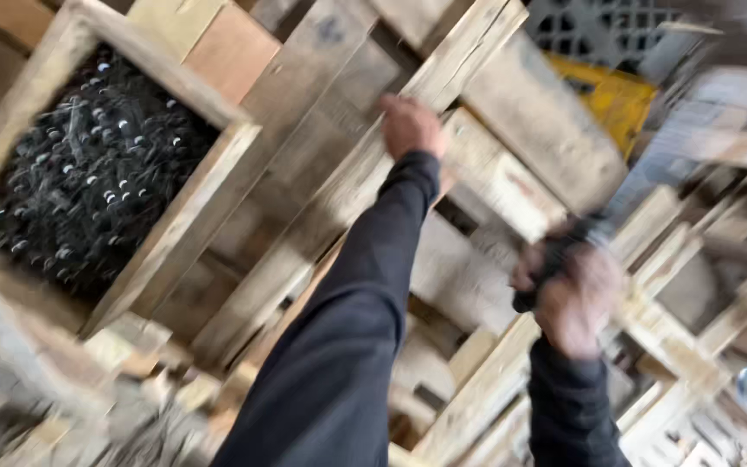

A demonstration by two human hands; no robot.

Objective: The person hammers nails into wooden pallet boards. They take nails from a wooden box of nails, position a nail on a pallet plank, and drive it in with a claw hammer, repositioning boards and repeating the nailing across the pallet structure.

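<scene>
My left hand (410,126) reaches forward and grips the edge of a long wooden plank (322,216) that runs diagonally through a stack of rough boards. My right hand (574,290) is closed around a dark handle, probably a hammer (555,251), held above the wooden frame pieces at the right. Both arms wear dark sleeves. The picture is blurred by motion, so the tool's head is hard to make out.
A wooden box (192,216) full of dark nails (88,173) stands at the left. Pallet-like boards (512,173) lie all around. A yellow object (616,99) and a dark lattice sit at the back right.
</scene>
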